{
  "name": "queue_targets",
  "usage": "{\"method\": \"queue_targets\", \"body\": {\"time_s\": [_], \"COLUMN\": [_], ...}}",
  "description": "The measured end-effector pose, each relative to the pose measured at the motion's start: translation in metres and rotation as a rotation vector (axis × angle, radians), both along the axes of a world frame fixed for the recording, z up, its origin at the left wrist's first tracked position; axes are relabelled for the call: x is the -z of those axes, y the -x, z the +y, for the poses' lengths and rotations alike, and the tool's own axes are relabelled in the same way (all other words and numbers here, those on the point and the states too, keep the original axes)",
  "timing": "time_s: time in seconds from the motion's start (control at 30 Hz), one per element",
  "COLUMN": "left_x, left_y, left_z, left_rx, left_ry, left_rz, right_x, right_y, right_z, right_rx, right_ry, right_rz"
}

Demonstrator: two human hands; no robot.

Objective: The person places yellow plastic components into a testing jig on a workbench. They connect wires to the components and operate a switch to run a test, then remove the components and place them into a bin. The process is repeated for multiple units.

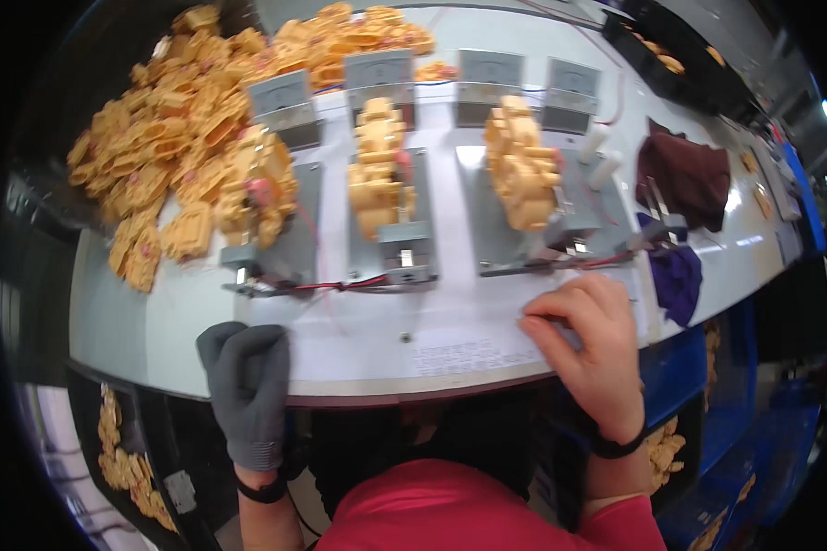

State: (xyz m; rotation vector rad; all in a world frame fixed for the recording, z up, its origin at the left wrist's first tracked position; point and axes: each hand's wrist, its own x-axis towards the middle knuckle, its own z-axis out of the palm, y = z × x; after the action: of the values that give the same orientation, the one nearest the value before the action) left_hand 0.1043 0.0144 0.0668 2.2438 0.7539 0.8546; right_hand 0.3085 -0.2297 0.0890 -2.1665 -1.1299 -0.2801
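My left hand (246,390), in a grey glove, hangs over the table's front edge with its fingers curled in; nothing shows in it. My bare right hand (590,342) is above the front right of the table, thumb and fingertips drawn together, with no object visible between them. Beyond the hands, yellow plastic housings sit on grey test fixtures: a left one (257,188), a middle one (379,165) and a right one (521,165). Each of the left and middle housings shows a pinkish-red part. Neither hand touches a housing. Grey panel meters (379,78) stand behind the fixtures.
A large heap of yellow housings (170,129) covers the far left. Red and black wires (340,286) run along the fixtures' front. At right lie a brown cloth (685,174) and a purple cloth (676,280). A black bin (675,55) stands far right; bins below hold more housings.
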Motion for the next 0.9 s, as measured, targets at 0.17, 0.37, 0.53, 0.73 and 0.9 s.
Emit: {"method": "queue_targets", "body": {"time_s": [0.17,0.37,0.53,0.73,0.9], "left_x": [-0.010,-0.004,-0.006,-0.002,-0.002], "left_y": [-0.015,-0.006,-0.006,-0.010,-0.008], "left_z": [0.001,0.002,-0.001,0.000,0.000], "left_rx": [0.051,0.036,0.013,0.019,0.020], "left_ry": [-0.108,-0.109,-0.073,-0.040,-0.062], "left_rz": [0.034,0.041,0.024,0.014,0.021], "right_x": [0.005,0.004,0.001,0.001,0.002], "right_y": [0.007,0.011,0.005,0.007,0.008], "right_z": [-0.006,-0.002,-0.004,-0.003,-0.004], "right_rx": [0.113,0.101,0.051,0.091,0.091], "right_ry": [-0.009,0.015,0.040,0.051,0.055], "right_rz": [0.121,0.125,0.084,0.118,0.120]}}
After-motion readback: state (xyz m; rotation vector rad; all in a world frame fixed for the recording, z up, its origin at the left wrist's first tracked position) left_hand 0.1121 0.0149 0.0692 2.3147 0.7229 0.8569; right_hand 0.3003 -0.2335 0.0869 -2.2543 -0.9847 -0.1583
